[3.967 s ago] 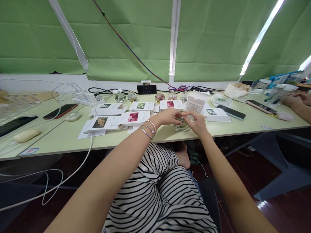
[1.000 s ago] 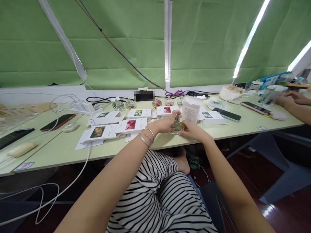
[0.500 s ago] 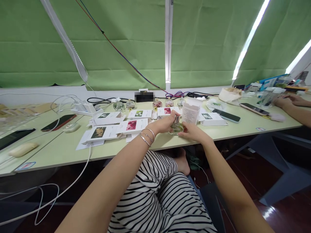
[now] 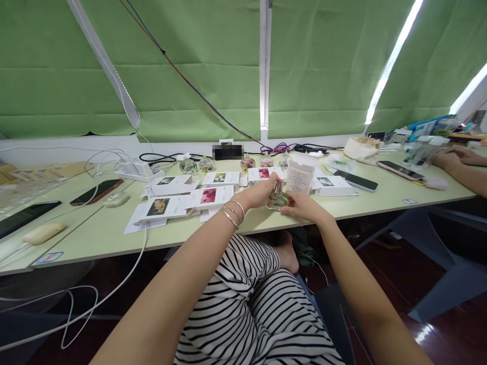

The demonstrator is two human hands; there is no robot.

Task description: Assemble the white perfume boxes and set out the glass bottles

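Note:
A round, clear glass perfume bottle (image 4: 278, 201) with a greenish picture on it stands at the table's front edge, between my two hands. My left hand (image 4: 262, 192), with bracelets at the wrist, is closed around its upper part by the cap. From the other side, the fingers of my right hand (image 4: 302, 207) press on the bottle's lower right. Just behind the right hand an opened white carton (image 4: 300, 177) stands upright, its printed side towards me. Flat white boxes with flower pictures, such as one with pink flowers (image 4: 210, 196), lie to the left.
Several round bottles (image 4: 247, 163) are lined up at the back near black and purple cables. Phones (image 4: 356, 180) lie at right and left. A white cable (image 4: 142, 246) hangs over the front edge at left. Another person's hands (image 4: 451, 158) are at the far right by clear containers.
Both hands keep their hold on the perfume bottle, which looks almost unmoved. The whole view has shifted slightly to the left, so things appear a little farther right.

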